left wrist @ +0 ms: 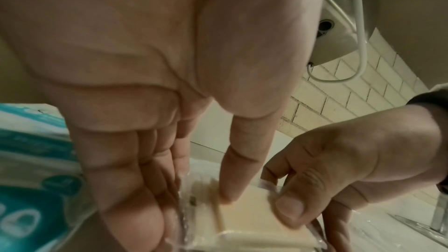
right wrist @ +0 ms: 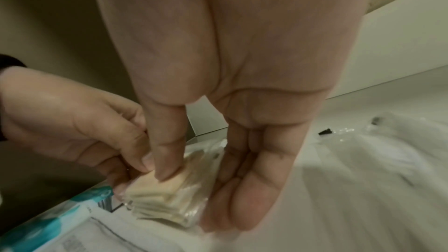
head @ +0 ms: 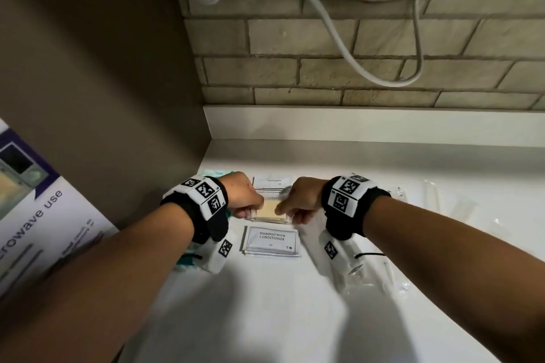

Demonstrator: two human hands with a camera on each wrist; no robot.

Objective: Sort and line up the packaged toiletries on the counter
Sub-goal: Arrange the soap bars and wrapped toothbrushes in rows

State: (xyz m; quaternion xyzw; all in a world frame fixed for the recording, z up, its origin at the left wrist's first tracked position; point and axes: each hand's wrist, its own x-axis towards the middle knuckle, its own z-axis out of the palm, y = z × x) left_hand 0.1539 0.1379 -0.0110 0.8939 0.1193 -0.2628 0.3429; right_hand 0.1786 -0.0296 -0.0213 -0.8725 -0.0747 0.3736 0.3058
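A small stack of beige soap bars [head: 267, 211] in clear wrap lies on the white counter [head: 265, 318], held between both hands. My left hand [head: 250, 211] pinches its left end, thumb on top [left wrist: 227, 193] and fingers at the side. My right hand [head: 283, 211] pinches the right end the same way. The wrist views show the soap stack [left wrist: 254, 216] [right wrist: 164, 198] close up. A stack of "Shampoo with conditioner" sachets [head: 271, 240] lies just in front of it, and a toothpaste packet [head: 272, 183] just behind.
A teal and white pack [head: 212, 174] lies under my left wrist by the brown side wall [head: 103, 68]. Clear plastic packets [head: 442, 203] are spread at the right. A printed box [head: 35, 215] stands at the far left. A white cord [head: 324, 18] hangs over the tiled wall.
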